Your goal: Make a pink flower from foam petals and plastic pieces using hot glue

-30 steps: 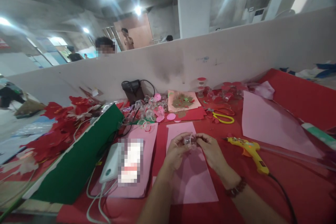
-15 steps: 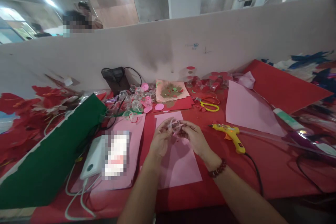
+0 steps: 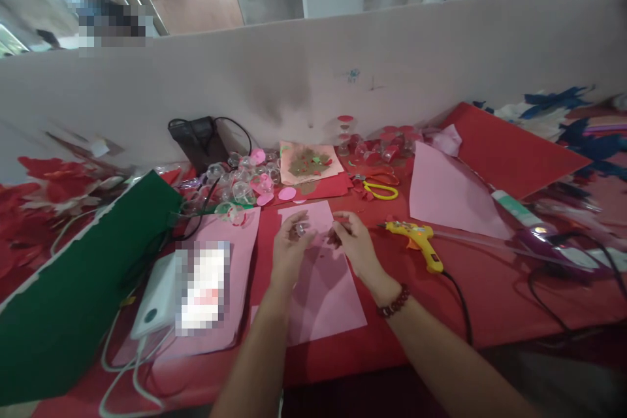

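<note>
Two hands over a red-covered worktop, head view only. Left hand: fingers pinched on a small clear plastic cup piece, raised just above the pink paper sheet, likely so it can be worked without glare. Right hand: fingertips curled together near the left, apart from it; whether it grips anything cannot be told. Both forearms reach forward, wrists angled inward. Yellow glue gun lies just beside the right hand; yellow-handled scissors farther back.

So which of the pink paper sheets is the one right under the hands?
The middle pink sheet, lying beneath the left hand and right hand. The left sheet carries a white device; the right one lies beyond the glue gun.
</note>
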The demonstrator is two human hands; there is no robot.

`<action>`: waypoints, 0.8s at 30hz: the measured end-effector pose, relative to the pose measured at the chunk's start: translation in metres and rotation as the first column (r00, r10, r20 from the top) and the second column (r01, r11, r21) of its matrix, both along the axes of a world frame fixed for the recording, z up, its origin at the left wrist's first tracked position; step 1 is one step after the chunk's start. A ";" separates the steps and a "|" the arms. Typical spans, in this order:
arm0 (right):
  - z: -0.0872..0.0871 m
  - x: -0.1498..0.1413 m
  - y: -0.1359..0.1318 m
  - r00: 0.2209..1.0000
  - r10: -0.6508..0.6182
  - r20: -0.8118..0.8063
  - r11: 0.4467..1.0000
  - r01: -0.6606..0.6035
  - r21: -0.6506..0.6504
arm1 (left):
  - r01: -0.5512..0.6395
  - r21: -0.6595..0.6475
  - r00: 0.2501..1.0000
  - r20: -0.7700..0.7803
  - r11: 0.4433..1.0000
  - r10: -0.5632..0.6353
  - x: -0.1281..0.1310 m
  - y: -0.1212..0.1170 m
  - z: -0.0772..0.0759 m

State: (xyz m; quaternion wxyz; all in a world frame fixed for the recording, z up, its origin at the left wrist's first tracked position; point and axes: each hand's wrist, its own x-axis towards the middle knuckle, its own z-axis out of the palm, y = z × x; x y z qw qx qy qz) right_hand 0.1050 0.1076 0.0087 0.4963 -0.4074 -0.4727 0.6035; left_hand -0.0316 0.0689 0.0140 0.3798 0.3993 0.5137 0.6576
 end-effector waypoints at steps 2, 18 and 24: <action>0.002 0.001 0.000 0.988 -0.045 0.149 0.994 0.030 0.104 | -0.095 0.065 0.960 -0.259 0.993 0.109 0.000 0.001 0.000; -0.009 0.176 -0.016 0.139 -0.357 0.924 0.929 0.158 0.335 | -0.103 0.099 0.964 0.256 0.990 0.075 -0.006 0.004 0.004; -0.006 0.176 -0.001 0.177 -0.192 0.965 0.972 0.172 0.161 | 0.012 0.118 0.794 0.602 0.993 -0.081 -0.016 0.009 0.005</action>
